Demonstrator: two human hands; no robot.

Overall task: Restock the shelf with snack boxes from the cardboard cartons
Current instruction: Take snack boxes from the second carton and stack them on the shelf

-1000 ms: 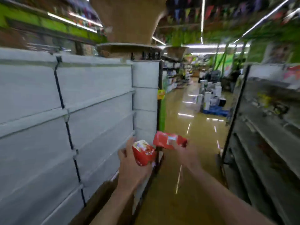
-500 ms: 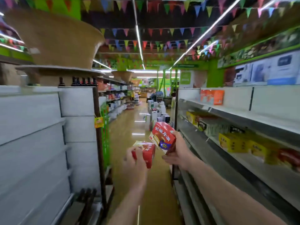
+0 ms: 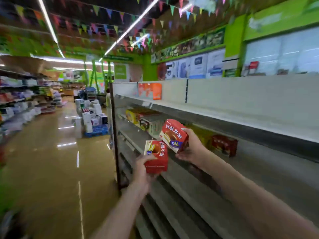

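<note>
Presently both hands hold one snack box each, raised in front of the shelf unit (image 3: 224, 116) on the person's right side. The left hand (image 3: 142, 171) grips the lower red box (image 3: 156, 156) from beneath and behind, fingers curled round its bottom edge. This box stands nearly upright; its face shows a picture of a round chocolate-coated pie, white characters running down one side, and a small blue patch near the picture. The right hand (image 3: 191, 149) grips the upper red box (image 3: 173, 135) at its right end, thumb below and fingers over the top edge. This box is tilted, left end higher, and carries large white characters, the same pie picture and a purple-blue label with yellow digits. The two boxes lie just beside each other; whether they touch cannot be determined.

Behind the hands, the middle shelf holds a dark red carton (image 3: 224, 146) near the right hand and yellow boxes (image 3: 136, 116) further along. An orange box (image 3: 150, 91) stands on the top shelf. The aisle floor (image 3: 51, 161) is glossy tan, with stacked goods (image 3: 91, 118) at the shelf end. Background detail is blurred.
</note>
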